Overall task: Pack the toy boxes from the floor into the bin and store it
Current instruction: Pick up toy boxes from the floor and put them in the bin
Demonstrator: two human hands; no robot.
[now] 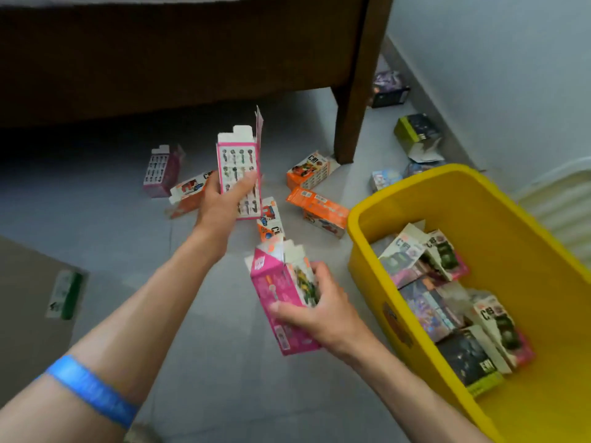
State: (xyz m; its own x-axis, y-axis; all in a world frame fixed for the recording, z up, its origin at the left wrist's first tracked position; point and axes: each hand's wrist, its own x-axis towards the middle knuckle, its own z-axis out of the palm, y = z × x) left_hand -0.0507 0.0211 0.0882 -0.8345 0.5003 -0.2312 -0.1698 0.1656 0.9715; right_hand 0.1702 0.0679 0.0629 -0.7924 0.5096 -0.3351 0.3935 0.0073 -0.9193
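Grey floor (224, 362) is sitting strewn with boxes (315, 206) far of the yellow bin (454, 199), right; left hand (224, 199) is gripping a pink box (238, 167), right hand (323, 311) clutching another (275, 282).

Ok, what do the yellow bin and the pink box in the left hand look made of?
Yellow bin: likely moulded plastic, with smooth, slightly glossy walls and a rounded rim. Pink box in the left hand: thin printed cardboard, with white raw-edged flaps folded open at the top.
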